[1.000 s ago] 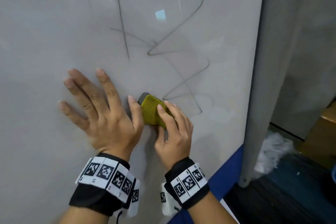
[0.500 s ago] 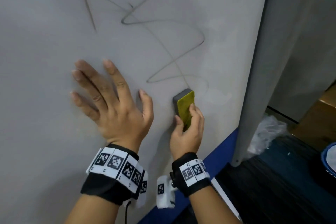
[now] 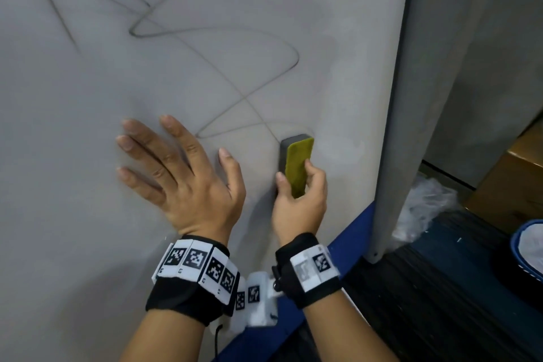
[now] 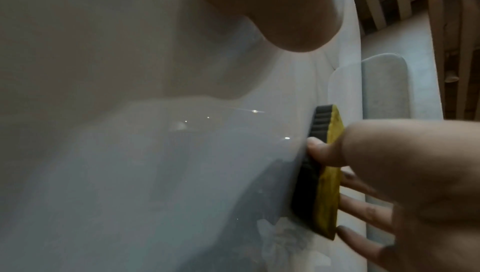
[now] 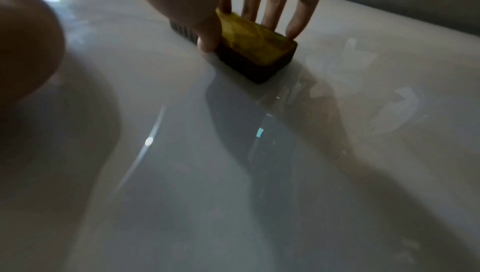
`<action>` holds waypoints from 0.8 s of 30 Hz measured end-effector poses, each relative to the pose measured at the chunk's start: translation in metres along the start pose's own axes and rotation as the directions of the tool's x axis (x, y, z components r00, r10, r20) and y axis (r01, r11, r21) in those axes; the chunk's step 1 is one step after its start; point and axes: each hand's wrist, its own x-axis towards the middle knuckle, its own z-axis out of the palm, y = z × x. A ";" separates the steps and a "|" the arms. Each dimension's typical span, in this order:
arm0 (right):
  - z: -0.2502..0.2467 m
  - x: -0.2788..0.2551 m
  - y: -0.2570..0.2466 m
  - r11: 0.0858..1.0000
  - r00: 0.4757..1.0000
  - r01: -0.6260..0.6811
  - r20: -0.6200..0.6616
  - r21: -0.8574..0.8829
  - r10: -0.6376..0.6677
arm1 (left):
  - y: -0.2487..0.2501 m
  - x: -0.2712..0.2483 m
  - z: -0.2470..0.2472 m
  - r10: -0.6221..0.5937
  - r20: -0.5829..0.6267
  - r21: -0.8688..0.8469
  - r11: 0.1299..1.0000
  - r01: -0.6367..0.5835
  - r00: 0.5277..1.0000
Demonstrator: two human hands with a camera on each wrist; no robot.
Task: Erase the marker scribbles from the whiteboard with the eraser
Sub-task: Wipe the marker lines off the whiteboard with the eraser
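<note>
Currently mid-wipe. Right hand [image 3: 299,203] clamped on eraser [image 3: 296,164]: thumb on the dark felt edge, fingers on the far side, yellow back facing out. Dark felt face flat on whiteboard [image 3: 88,244], confirmed in right wrist view, eraser [image 5: 257,44] seated on the board with no gap visible. Eraser low on the board, near the right frame edge [image 3: 390,126], just beside the left hand's thumb side. Long axis close to vertical, slightly tilted, top end touching the bottom tail of the scribbles [image 3: 223,73].

Left hand [image 3: 182,182] spread flat, fingers straight and apart, palm pressed on the board to the left of the eraser, holding nothing, likely bracing.

Key relation: remaining scribbles lie up and to the left of the eraser, spreading above the left hand toward the top edge of the head view. Right hand clearly nearer, already on the tool. Next stroke probably upward-left along the loops; with the long axis vertical, sideways sweeps cover most. Most of the marks not yet erased; faint smudge right of the eraser suggests some clearing there. Risk: left hand sits in the sweep path.
</note>
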 end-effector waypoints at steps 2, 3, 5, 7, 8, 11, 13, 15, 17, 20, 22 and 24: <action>0.000 0.026 -0.002 0.998 0.997 -0.048 -0.064 0.028 0.050 | 0.000 -0.001 0.001 0.009 -0.002 0.011 1.000 -0.009 1.000; 0.000 0.036 -0.004 0.997 0.993 -0.064 -0.093 0.034 0.067 | 0.000 -0.001 0.001 0.016 -0.006 0.021 1.000 -0.016 1.000; 0.002 0.038 -0.008 0.997 0.990 -0.074 -0.115 0.029 0.077 | 0.000 -0.002 0.002 0.029 -0.012 0.031 0.999 -0.029 1.000; 0.006 0.020 -0.011 0.999 0.994 -0.039 -0.104 0.020 0.041 | -0.001 -0.003 0.002 0.040 -0.017 0.038 0.999 -0.039 0.999; 0.007 0.009 -0.011 1.000 0.996 -0.001 -0.088 0.007 0.001 | -0.001 -0.003 0.003 0.045 -0.019 0.044 0.998 -0.044 0.999; 0.007 -0.004 -0.009 0.995 0.995 0.097 -0.028 -0.013 -0.098 | -0.002 -0.001 0.005 0.059 -0.022 0.055 0.997 -0.058 0.998; 0.004 0.015 -0.008 0.998 0.997 0.068 -0.039 -0.014 -0.068 | -0.002 -0.001 0.005 0.064 -0.014 0.056 0.996 -0.063 0.998; 0.002 0.037 -0.009 1.000 0.996 -0.003 -0.085 0.010 0.004 | -0.003 -0.002 0.005 0.070 -0.008 0.052 0.996 -0.069 0.998; 0.002 0.047 -0.010 0.999 0.992 -0.028 -0.124 0.021 0.030 | -0.003 -0.003 0.005 0.076 -0.008 0.047 0.996 -0.076 0.997; 0.006 0.032 -0.011 1.000 0.993 -0.013 -0.121 0.009 0.014 | -0.004 -0.003 0.005 0.084 -0.013 0.049 0.995 -0.084 0.996; 0.005 0.013 -0.009 0.999 0.997 0.030 -0.067 -0.014 -0.031 | -0.005 -0.003 0.005 0.088 -0.009 0.047 0.995 -0.087 0.996; 0.000 0.006 -0.005 0.996 0.996 0.090 -0.004 -0.029 -0.090 | -0.005 -0.002 0.006 0.091 -0.015 0.046 0.995 -0.090 0.996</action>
